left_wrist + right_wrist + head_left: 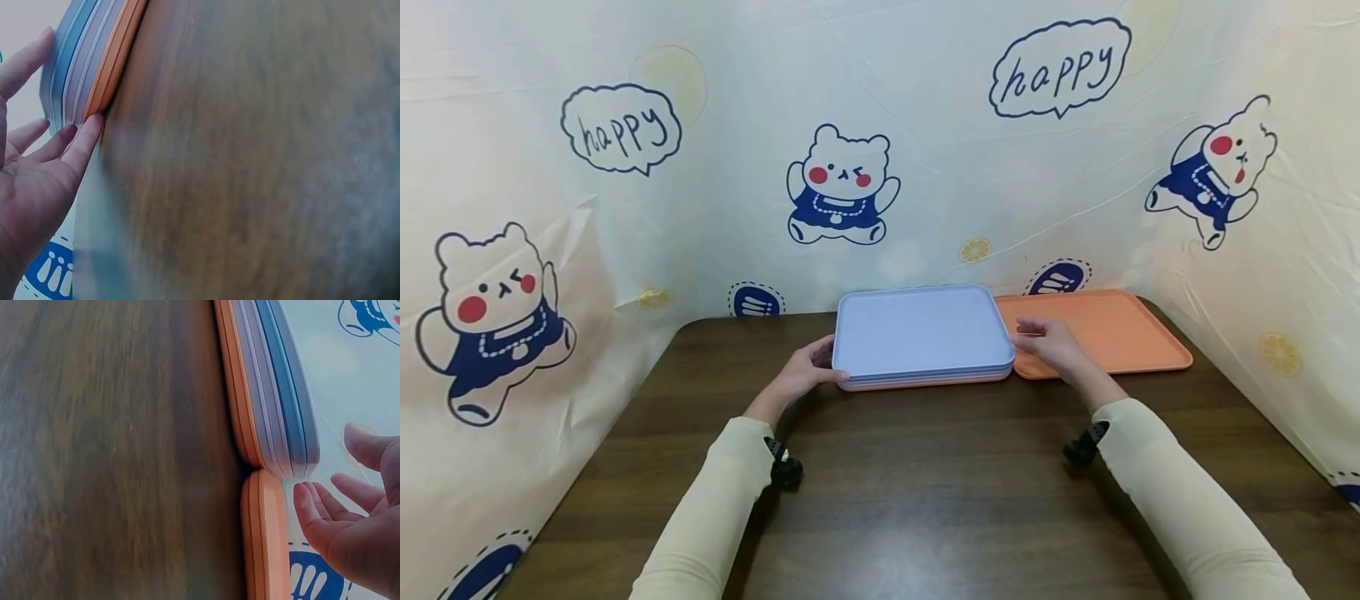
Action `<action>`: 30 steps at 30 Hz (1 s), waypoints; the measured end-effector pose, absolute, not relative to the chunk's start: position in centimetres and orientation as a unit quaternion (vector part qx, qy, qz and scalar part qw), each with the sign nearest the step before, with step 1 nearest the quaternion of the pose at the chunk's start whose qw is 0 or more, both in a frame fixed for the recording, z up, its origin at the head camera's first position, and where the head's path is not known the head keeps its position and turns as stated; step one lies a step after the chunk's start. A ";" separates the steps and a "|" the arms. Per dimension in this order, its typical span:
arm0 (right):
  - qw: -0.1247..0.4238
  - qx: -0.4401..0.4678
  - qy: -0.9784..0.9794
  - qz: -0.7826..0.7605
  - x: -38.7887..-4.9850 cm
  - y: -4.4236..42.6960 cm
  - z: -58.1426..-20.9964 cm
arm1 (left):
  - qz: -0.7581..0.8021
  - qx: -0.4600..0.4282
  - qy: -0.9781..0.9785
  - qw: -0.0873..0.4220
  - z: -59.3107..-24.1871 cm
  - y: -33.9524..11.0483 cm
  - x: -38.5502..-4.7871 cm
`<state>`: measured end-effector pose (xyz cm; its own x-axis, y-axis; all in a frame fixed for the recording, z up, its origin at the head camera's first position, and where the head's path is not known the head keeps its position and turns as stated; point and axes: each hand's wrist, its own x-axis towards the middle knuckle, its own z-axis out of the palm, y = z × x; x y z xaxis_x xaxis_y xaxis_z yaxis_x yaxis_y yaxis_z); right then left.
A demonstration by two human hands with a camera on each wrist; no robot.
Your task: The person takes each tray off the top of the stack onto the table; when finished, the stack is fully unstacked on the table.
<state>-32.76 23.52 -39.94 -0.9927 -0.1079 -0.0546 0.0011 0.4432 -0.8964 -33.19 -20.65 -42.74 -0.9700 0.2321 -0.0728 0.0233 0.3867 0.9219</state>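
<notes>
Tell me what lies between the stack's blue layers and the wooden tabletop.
Lilac layers, then orange layers at the bottom, lie between the blue layers and the tabletop. The right wrist view shows their edges.

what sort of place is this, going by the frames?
Probably a staged recording booth, not an everyday room: a cartoon-printed sheet hangs behind and beside a wooden table, plus there are black wrist cameras.
</notes>
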 end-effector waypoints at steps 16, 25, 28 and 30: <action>0.098 0.004 0.849 -0.520 -33.6 21.8 -41.0 | 0.627 0.044 0.766 0.134 -42.9 -21.2 -33.0; 0.070 0.013 0.866 -0.496 -34.0 21.3 -41.3 | 0.637 0.036 0.758 0.134 -43.0 -21.2 -33.0; 0.063 0.020 0.870 -0.489 -34.0 21.1 -41.2 | 0.635 0.036 0.760 0.132 -43.0 -21.2 -33.1; 0.064 0.024 0.868 -0.491 -34.0 21.1 -41.0 | 0.633 0.036 0.762 0.132 -43.1 -21.2 -33.2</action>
